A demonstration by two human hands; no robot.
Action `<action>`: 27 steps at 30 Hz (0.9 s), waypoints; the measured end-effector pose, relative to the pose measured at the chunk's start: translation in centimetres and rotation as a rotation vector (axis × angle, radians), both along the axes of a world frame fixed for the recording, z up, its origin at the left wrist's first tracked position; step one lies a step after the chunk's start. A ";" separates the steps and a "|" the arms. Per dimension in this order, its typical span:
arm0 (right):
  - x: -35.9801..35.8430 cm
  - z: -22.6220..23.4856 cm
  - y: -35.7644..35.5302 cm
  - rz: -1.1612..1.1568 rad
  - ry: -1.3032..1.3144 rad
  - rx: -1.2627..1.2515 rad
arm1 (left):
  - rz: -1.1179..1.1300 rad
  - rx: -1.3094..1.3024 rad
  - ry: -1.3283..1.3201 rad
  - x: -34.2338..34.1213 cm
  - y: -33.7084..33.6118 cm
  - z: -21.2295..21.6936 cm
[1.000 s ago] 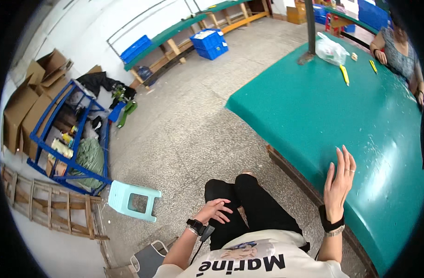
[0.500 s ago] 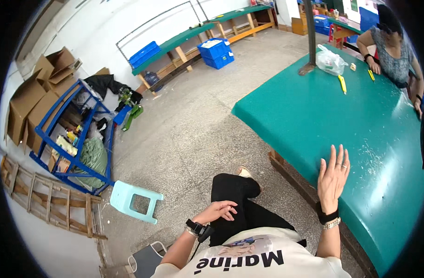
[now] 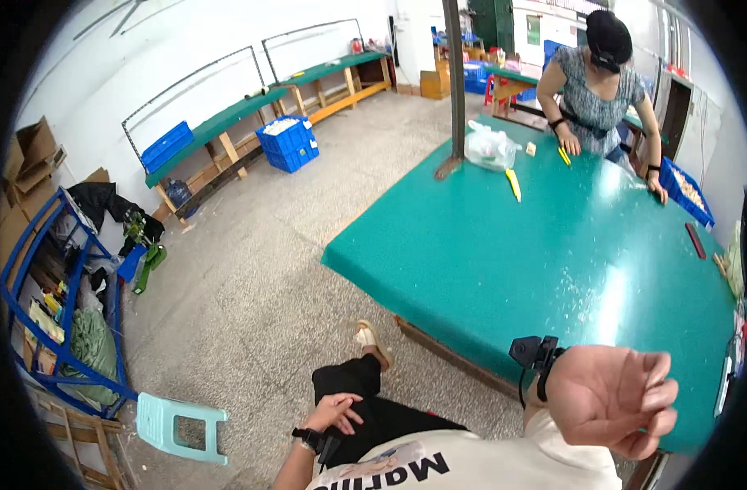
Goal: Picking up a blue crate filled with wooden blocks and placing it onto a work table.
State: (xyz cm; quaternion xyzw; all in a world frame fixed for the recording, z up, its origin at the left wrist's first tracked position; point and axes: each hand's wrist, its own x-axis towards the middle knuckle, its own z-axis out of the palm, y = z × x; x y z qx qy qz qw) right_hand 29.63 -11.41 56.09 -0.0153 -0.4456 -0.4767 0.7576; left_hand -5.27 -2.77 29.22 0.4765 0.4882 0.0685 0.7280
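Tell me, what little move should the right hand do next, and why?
Maybe uncurl the right hand and lower it onto the table: it looks half-curled, seems to hold nothing, and the green top lies just beyond it.

Green table (image 3: 439, 245), bag (image 3: 491, 149), yellow tool (image 3: 514, 186) atop

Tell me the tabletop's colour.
The tabletop is teal green; it shows best in the head view.
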 end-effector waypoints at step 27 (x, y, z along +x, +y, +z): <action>-0.8 1.8 5.7 0.139 -0.137 -0.221 | -0.174 -0.142 0.066 5.1 5.3 -1.0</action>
